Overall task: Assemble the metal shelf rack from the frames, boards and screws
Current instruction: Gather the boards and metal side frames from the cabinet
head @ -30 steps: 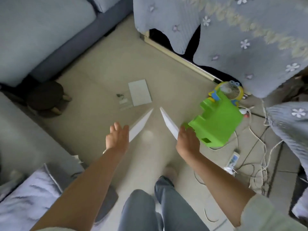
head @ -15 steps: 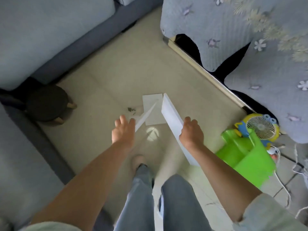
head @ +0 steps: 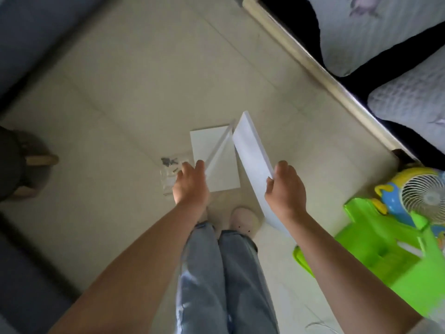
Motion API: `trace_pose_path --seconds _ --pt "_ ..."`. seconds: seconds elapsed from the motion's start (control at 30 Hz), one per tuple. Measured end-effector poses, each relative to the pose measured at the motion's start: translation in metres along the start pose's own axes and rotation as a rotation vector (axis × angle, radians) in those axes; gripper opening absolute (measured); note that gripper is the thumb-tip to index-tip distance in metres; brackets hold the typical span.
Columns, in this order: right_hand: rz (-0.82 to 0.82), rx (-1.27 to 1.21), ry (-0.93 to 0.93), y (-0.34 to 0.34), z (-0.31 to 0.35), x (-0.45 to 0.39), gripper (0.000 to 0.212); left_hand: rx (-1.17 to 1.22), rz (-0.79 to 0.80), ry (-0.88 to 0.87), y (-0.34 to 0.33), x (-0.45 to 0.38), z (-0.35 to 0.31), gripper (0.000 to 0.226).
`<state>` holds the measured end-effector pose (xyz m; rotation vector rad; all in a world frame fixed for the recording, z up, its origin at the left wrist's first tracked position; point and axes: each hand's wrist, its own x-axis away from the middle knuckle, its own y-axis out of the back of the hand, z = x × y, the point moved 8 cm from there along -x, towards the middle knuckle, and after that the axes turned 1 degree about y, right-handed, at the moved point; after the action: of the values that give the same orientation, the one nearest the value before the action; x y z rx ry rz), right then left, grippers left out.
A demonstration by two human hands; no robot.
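Note:
I stand over a tiled floor with a white board in each hand. My left hand (head: 190,186) grips a thin white board (head: 220,145) seen nearly edge-on, pointing away from me. My right hand (head: 285,189) grips a wider white board (head: 251,155) by its right edge, tilted on its side. A third white board (head: 204,141) lies flat on the floor under them. Beside it, left of my left hand, a clear plastic bag with small dark screws (head: 169,165) lies on the floor, partly hidden by my hand.
A green plastic stool (head: 375,249) and a small yellow-blue fan (head: 423,196) stand at the right. A bed with a quilt (head: 375,32) runs along the upper right, a dark round stool (head: 14,165) sits at left, a grey sofa along the left edge. My feet and legs are below.
I have stepped forward and my view has tipped down; the floor board and screw bag now lie just under my hands. Both held boards came along, the right one turned broader to view.

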<state>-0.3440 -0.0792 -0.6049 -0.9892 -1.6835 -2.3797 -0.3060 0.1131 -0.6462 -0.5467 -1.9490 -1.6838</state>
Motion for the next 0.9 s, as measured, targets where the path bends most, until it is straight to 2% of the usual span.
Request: trace_pose_path --seconds 0.13,0.23,0.3,0.37,0.43,0.53,0.67,0.77,0.83,0.9 --pt "-0.094 -0.097 -0.034 -0.041 -0.022 -0.056 0.020 0.174 -0.061 -0.004 -0.052 -0.071 -0.007 0.022" --pt "-0.163 -0.164 -0.095 -0.073 -0.048 -0.085 0.020 0.462 -0.055 0.133 -0.110 -0.113 0.011 0.013" --pt "-0.195 -0.202 -0.125 -0.091 -0.064 -0.099 0.017 0.628 -0.047 0.228 -0.146 -0.132 0.020 0.020" --pt "-0.239 -0.257 -0.142 -0.099 -0.075 -0.110 0.014 0.697 -0.022 0.297 -0.176 -0.145 0.027 0.023" --pt "-0.260 -0.325 -0.118 -0.106 -0.078 -0.118 0.010 0.693 0.000 0.320 -0.201 -0.156 0.035 0.018" --pt "-0.166 -0.436 -0.062 -0.125 -0.075 -0.135 0.018 0.654 0.042 0.362 -0.224 -0.175 0.048 0.012" --pt "-0.002 -0.503 -0.071 -0.168 -0.066 -0.167 0.017 0.466 0.183 0.413 -0.244 -0.206 0.058 0.026" --pt "0.065 -0.569 -0.127 -0.210 -0.061 -0.187 0.016 0.375 0.257 0.324 -0.250 -0.217 0.059 0.037" --pt "0.090 -0.558 -0.189 -0.239 -0.067 -0.199 0.013 0.348 0.219 0.219 -0.244 -0.217 0.063 0.039" --pt "0.128 -0.424 -0.262 -0.262 -0.074 -0.207 0.010 0.224 0.169 0.092 -0.233 -0.216 0.067 0.039"
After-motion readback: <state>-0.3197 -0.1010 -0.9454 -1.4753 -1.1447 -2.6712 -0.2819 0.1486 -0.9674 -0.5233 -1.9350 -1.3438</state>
